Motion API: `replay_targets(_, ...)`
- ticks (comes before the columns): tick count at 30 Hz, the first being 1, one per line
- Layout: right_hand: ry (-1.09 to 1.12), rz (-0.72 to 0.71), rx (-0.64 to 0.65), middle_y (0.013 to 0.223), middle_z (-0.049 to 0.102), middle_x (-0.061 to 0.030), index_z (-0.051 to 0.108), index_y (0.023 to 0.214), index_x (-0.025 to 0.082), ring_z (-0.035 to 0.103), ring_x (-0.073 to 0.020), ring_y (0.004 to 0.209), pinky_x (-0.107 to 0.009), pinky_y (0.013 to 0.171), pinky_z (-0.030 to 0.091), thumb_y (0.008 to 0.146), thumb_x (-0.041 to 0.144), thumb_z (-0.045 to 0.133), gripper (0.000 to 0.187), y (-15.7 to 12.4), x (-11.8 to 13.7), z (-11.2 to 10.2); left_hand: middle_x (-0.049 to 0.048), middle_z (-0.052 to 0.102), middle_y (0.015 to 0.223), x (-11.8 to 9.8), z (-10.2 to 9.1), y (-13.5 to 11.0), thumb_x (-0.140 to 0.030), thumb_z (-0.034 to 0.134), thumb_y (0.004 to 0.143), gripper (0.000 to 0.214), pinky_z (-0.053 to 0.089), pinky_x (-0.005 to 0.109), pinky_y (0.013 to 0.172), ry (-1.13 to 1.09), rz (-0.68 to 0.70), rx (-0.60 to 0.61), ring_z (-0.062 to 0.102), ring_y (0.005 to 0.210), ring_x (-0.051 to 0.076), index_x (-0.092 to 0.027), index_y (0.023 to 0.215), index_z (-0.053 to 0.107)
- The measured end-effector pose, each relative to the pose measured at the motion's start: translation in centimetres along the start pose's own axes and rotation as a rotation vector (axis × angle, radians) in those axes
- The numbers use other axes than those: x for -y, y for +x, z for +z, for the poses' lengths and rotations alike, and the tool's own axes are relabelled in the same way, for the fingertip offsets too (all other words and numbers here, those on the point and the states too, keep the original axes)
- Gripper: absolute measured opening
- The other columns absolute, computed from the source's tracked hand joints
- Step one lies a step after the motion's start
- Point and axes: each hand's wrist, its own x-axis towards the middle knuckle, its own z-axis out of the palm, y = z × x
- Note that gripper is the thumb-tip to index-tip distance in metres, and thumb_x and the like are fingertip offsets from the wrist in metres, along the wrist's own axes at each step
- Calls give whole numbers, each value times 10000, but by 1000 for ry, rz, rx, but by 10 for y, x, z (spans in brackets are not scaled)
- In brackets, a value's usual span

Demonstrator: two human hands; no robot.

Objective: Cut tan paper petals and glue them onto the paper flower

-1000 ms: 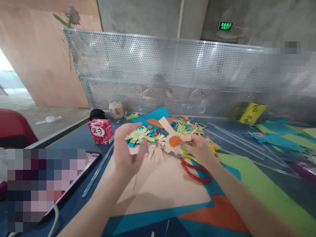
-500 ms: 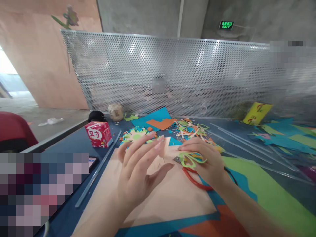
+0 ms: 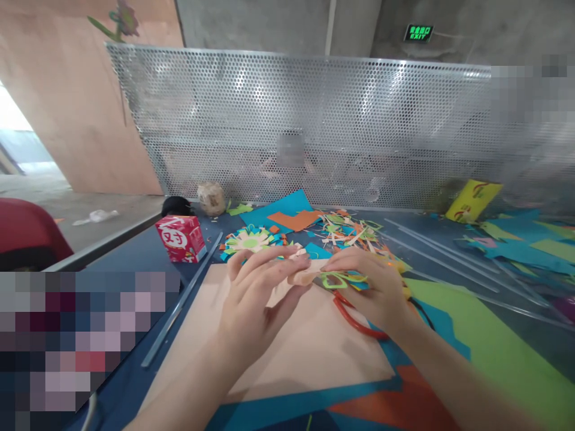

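My left hand (image 3: 258, 293) is closed, its thumb and fingertips around a curled strip of peach paper (image 3: 302, 279). Close beside it, my right hand (image 3: 372, 287) is closed with the fingers bent over; green paper loops (image 3: 335, 280) stick out from under them, and the peach strip reaches to its fingertips. Red-handled scissors (image 3: 354, 320) lie below the right hand, mostly covered by it. Both hands are above a large peach paper sheet (image 3: 291, 365). Just beyond the left hand is a layered paper flower (image 3: 251, 239) with a green centre.
Paper scraps (image 3: 350, 230) are heaped behind the hands. A red box (image 3: 180, 238) stands at left, near a clear stick (image 3: 179, 305). More clear sticks (image 3: 444, 251), a yellow packet (image 3: 474, 200) and a green sheet (image 3: 485, 335) are at right. A perforated metal screen (image 3: 314, 120) borders the table.
My left hand's thumb and fingers have drawn together on the peach strip, which was upright and is now bent over. The right hand stays near the same place. The view has shifted slightly.
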Motion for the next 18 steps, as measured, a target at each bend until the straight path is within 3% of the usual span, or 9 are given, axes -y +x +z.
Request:
replay_targets(9, -55, 98, -14, 755, 633, -28, 559, 730, 218, 585, -157, 711, -277, 639, 470, 759, 197, 549, 37, 1, 2, 4, 31, 662, 949, 6, 4, 1, -179, 533, 774, 200, 365, 339, 845, -66, -93, 55, 567, 944, 165, -228, 967, 554)
replay_targets(18, 46, 333, 39, 683, 595, -14, 563, 710, 207, 547, -145, 629, -258, 566, 451, 738, 259, 564, 60, -2, -2, 6, 32, 658, 935, 10, 12, 0, -269, 507, 790, 194, 467, 265, 736, -386, -450, 76, 594, 849, 150, -225, 950, 608)
